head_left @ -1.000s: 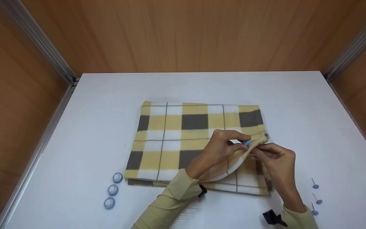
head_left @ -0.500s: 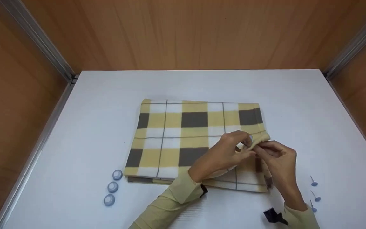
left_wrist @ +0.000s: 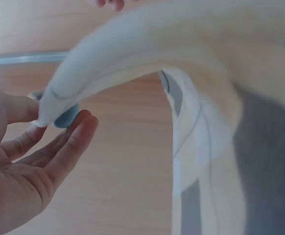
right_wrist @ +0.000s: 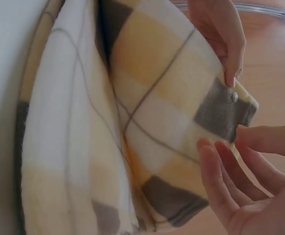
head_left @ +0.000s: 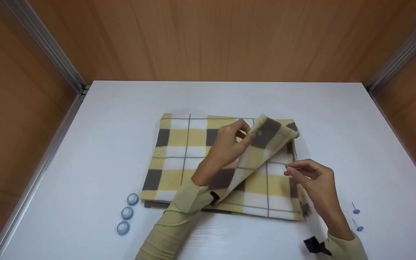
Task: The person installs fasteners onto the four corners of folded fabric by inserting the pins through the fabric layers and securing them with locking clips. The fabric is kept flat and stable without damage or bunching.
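Observation:
A folded plaid fleece blanket [head_left: 182,144] in yellow, white and grey lies on the table. My left hand [head_left: 226,144] pinches its top layer by the edge and holds the corner raised and turned back. A small round stud [right_wrist: 235,97] shows on a dark square near that corner. Under the pinched edge, a blue round cap [left_wrist: 66,116] sits against the cloth by my left fingers. Over the blanket's right side is my right hand [head_left: 314,180], fingers loosely bent; the right wrist view shows its fingertips apart and holding nothing, near the turned-back corner.
Three blue round caps [head_left: 127,213] stand in a column left of the blanket on the white table [head_left: 85,144]. Right of my right hand lie two blue-headed pins [head_left: 359,228]. Wooden panels [head_left: 208,39] enclose the back and sides.
My left hand has moved up and left, lifting and turning back the blanket's corner. My right hand has let go of the cloth. The lowest pin no longer shows beside the right sleeve.

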`<state>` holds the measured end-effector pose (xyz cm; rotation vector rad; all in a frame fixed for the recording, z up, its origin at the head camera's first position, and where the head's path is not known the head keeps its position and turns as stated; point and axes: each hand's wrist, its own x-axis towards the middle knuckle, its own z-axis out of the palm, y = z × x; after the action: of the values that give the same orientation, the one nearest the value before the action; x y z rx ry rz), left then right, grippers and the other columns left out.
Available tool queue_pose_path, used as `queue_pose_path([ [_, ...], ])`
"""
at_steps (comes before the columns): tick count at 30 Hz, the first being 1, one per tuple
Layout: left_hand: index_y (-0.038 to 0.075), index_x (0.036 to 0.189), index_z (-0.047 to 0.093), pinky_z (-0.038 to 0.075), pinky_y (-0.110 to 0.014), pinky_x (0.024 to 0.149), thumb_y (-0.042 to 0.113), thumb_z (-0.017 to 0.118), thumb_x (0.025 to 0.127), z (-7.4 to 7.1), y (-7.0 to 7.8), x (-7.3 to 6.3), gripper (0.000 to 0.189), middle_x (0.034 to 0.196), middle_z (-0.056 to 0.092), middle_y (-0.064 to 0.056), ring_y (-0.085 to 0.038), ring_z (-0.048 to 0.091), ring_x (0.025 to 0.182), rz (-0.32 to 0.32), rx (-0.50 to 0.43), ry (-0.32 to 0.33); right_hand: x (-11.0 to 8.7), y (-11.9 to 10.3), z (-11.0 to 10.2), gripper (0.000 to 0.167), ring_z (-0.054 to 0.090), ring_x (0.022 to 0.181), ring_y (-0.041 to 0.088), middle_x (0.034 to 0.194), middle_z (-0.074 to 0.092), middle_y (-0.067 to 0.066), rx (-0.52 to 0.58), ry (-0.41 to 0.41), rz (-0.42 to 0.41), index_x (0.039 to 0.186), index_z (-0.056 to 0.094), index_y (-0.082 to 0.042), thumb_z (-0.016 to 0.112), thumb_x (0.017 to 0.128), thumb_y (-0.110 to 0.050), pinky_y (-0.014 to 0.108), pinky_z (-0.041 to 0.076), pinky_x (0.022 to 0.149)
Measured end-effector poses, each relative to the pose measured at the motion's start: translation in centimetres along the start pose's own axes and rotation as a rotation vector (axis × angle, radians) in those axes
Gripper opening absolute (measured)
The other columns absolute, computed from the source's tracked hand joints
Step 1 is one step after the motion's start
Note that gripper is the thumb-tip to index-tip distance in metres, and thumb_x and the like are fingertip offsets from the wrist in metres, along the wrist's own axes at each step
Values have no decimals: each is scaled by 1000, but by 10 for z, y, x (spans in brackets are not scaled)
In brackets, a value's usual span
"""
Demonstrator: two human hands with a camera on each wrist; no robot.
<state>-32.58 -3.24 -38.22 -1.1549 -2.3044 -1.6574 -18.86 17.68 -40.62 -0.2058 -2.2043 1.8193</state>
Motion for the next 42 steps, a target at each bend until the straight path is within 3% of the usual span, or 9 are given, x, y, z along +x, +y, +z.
queue_pose_path([
  [4,3,89,57,52,-24,72,12,61,92,-12,-4,5,10,88,62,-8,-19,67,83,-64,5,38,-1,0,-3,20,66,86,22,95,68,18,-33,1,7,100,68,5,71,84,-6,31,55,66],
  [11,2,90,57,52,-26,73,15,60,94,-22,-19,6,13,88,62,-10,-22,67,81,-104,8,7,-8,-3,-20,28,60,104,18,111,65,7,-145,51,-23,113,66,-2,67,88,-14,23,52,79],
  [14,3,90,57,52,-26,72,15,60,94,-26,-28,3,13,86,62,-9,-22,65,79,-126,34,8,-11,-1,-25,29,60,105,15,114,64,6,-187,49,-32,115,65,-4,66,89,-16,23,52,79],
  [17,5,90,58,51,-27,70,16,60,94,-29,-37,0,12,86,62,-8,-22,64,78,-163,85,2,-14,0,-30,29,62,102,11,113,64,6,-238,49,-27,114,66,-4,67,89,-17,22,52,76],
  [27,11,89,58,49,-33,60,24,59,94,-35,-63,-9,15,86,63,-3,-15,63,74,-318,323,-42,-29,-2,-53,35,57,103,10,114,63,8,-552,89,17,114,65,-7,69,87,-29,11,45,75],
  [32,11,87,58,46,-37,61,26,59,94,-42,-67,-13,17,82,63,-3,-18,61,73,-387,432,-51,-38,-2,-72,36,56,105,22,116,62,14,-631,95,60,116,63,-3,68,88,-26,5,41,71],
  [35,8,93,59,45,-39,64,24,57,95,-48,-63,-13,17,86,61,-7,-22,59,75,-459,476,-101,-43,1,-86,38,54,107,33,118,60,19,-673,73,88,119,60,-1,66,90,-24,4,39,69],
  [38,1,112,58,48,-43,72,22,57,94,-54,-54,-13,28,102,59,-14,-28,58,88,-506,530,-185,-49,4,-100,41,52,109,39,120,58,23,-707,37,122,122,57,1,64,91,-26,14,44,72],
  [42,-5,130,48,45,-49,87,23,60,93,-54,-36,-17,48,128,47,-22,-34,46,115,-453,595,-251,-56,11,-118,46,50,110,46,122,54,28,-733,-24,188,125,53,2,61,93,-30,50,46,81],
])
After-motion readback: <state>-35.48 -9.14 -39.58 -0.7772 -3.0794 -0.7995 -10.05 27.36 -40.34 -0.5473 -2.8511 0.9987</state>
